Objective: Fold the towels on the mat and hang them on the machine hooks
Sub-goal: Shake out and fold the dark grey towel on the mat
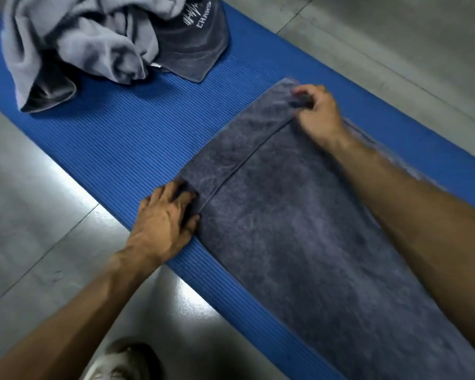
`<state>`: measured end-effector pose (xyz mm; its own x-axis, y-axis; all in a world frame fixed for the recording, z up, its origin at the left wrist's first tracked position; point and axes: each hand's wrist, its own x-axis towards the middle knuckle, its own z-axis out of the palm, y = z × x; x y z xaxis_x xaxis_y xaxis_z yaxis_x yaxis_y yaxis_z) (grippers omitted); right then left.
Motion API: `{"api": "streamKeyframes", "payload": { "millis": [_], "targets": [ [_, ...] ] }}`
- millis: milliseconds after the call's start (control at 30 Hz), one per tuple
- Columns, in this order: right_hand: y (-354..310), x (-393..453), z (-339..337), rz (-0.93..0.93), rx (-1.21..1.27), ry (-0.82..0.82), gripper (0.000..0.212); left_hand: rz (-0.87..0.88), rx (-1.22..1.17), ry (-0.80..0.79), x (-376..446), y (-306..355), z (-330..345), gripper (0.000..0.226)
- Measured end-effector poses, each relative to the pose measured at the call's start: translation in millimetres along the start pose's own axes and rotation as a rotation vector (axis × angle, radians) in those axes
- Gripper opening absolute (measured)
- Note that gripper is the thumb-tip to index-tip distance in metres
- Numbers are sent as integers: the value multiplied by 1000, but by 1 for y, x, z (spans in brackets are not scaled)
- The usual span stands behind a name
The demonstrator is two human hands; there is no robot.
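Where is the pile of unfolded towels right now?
Head view, top left: the pile sits on the blue mat's far end, beyond the flat towel under both hands.

Flat towel point(299, 229) lies on the mat point(121, 138); crumpled towels point(80, 42), perhaps two, beyond it.
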<state>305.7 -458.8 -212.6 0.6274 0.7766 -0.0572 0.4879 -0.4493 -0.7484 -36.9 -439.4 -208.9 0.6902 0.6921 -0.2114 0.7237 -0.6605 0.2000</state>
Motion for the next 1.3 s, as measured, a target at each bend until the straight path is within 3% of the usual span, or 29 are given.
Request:
{"api": "streamKeyframes", "payload": {
  "millis": [67, 200, 367, 500, 533, 600, 700, 800, 867, 933, 1067, 1233, 1300],
  "targets": [
    [6, -38, 14, -105, -69, -78, 35, 38, 60, -64, -5, 1, 4, 63],
    [16, -78, 30, -181, -217, -144, 41, -19, 105, -64, -9, 11, 1, 51],
    [7, -59, 29, -130, -549, -202, 46, -41, 25, -124, -6, 7, 4, 41],
    [-3, -54, 31, -126, -693, -221, 54, -146, -181, 13, 14, -8, 5, 29],
    [-5, -55, 34, -123, -734, -258, 56, -191, -179, 14, 19, -8, 6, 37],
    [-7, -60, 38, -90, -758, -281, 57, -358, -260, -26, 26, -8, 6, 55],
    [-13, -68, 41, -87, -570, -120, 51, -450, -440, -48, 30, 0, -9, 36],
    [-28, -77, 37, 37, -41, 43, 51, -201, -315, 61, 17, 34, -30, 15],
    [-41, -78, 29, 249, 306, 22, 76, 6, -259, 122, -5, 67, -39, 22],
    [-45, -76, 14, 436, 404, 28, 89, 215, -232, 118, -29, 101, -37, 29],
    [-12, -86, -27, 572, 369, 201, 22, 414, -194, 67, -70, 165, -9, 36],
    [79, -161, -91, 709, 679, 519, 8, 527, -205, 45, -114, 231, 42, 52],
    [125, -197, -117, 835, 656, 608, 20, 622, -176, 61, -129, 254, 54, 49]
  ]
}}
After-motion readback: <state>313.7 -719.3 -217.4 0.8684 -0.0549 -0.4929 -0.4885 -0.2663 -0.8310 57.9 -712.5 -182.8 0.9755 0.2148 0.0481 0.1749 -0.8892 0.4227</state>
